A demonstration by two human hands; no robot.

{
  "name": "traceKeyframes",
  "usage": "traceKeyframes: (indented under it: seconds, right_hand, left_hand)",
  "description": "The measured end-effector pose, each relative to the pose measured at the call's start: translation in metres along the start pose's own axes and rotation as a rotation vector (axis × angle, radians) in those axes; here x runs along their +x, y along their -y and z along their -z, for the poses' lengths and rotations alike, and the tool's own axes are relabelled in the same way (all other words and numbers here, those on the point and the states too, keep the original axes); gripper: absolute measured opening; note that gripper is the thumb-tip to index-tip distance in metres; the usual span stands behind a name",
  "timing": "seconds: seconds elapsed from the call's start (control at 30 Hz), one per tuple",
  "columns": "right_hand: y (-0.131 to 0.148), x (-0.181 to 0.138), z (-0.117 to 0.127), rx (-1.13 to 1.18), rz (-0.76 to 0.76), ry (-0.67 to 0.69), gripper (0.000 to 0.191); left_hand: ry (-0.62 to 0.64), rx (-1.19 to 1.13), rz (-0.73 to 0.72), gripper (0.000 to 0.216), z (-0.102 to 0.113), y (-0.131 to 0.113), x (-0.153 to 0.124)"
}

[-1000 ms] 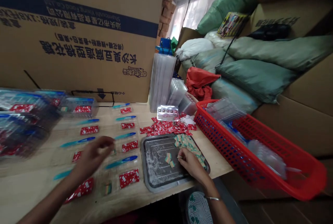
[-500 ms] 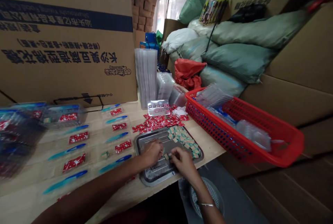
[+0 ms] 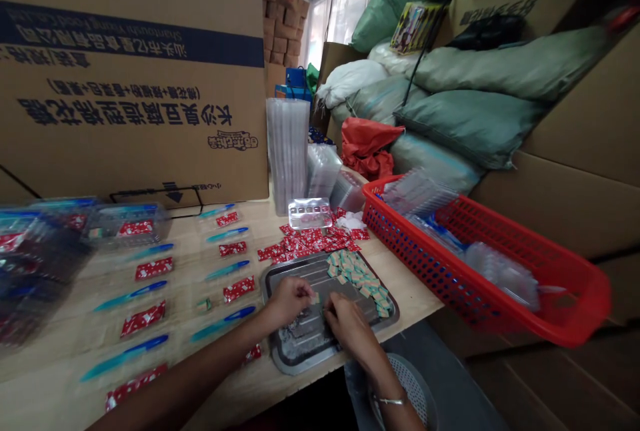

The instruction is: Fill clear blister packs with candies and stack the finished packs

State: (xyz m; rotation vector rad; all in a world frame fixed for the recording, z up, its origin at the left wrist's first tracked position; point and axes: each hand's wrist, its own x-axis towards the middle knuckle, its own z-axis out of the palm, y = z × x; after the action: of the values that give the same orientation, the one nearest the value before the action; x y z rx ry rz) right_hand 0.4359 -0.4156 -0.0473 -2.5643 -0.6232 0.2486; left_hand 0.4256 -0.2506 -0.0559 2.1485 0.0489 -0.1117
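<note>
Both our hands are now over the metal tray (image 3: pixel 316 269), in the lower centre of the frame. A second ago the left hand (image 3: pixel 286 301) was out over the rows of clear packs; it has since swung across to the tray. One small striped green-and-tan piece (image 3: pixel 316 298) sits right at its fingertips, with thumb and index finger nearly closed. It looks pinched, though we cannot be sure it is off the metal. The right hand (image 3: pixel 347 325) faces it from the other side, its fingers loosely curled and pointing down; we cannot tell whether they hold anything.

The other pieces (image 3: pixel 363 279) lie heaped along the tray's right side. The pack in the third row, where our left hand was, is uncovered now and shows a striped piece (image 3: pixel 204 305) beside its red sachet (image 3: pixel 239 289) and blue pen-like stick (image 3: pixel 227 270). We judge that pack served, and the work back at the tray. The nearest pack in that column is partly behind our left forearm, so we cannot check it.

Just beyond the tray is a pile of red sachets (image 3: pixel 305 242), with the red basket (image 3: pixel 425 261) at the right of the frame.
</note>
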Motion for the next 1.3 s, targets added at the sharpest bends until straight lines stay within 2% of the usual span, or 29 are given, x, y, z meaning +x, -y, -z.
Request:
traceKeyframes:
  seconds: [0.17, 0.27, 0.4, 0.5, 0.63, 0.87, 1.03, 1.13, 1.3]
  right_hand:
    - [-0.018, -0.006, -0.004, 0.26, 0.012, -0.095, 0.008]
    - [-0.031, -0.012, 0.002, 0.291, -0.032, -0.138, 0.014]
    - [-0.038, -0.01, 0.019, -0.029, -0.188, -0.217, 0.029]
    - [-0.034, -0.003, 0.027, -0.234, -0.301, -0.134, 0.034]
    - [-0.029, 0.002, 0.027, -0.065, -0.166, -0.033, 0.024]
    - [-0.044, 0.0, 0.021, 0.212, -0.052, -0.153, 0.022]
    - [-0.034, 0.001, 0.009, 0.439, -0.02, -0.108, 0.024]
    - [-0.028, 0.003, 0.009, 0.464, 0.016, -0.102, 0.025]
    - [-0.024, 0.008, 0.019, 0.376, 0.097, -0.057, 0.024]
  left_hand:
    - [0.021, 0.096, 0.052, 0.015, -0.007, -0.002, 0.023]
    - [0.06, 0.196, 0.058, 0.018, -0.007, -0.002, 0.025]
    - [0.112, 0.309, 0.026, 0.021, -0.002, -0.008, 0.019]
    - [0.118, 0.369, -0.007, 0.023, -0.001, -0.015, 0.013]
    - [0.111, 0.392, -0.031, 0.023, -0.001, -0.013, 0.005]
    - [0.117, 0.314, -0.026, 0.024, 0.002, -0.001, 0.008]
    - [0.124, 0.27, 0.002, 0.026, -0.002, -0.007, 0.013]
    - [0.115, 0.284, 0.026, 0.021, -0.002, -0.01, 0.011]
    - [0.089, 0.327, 0.032, 0.016, 0.0, -0.007, 0.005]
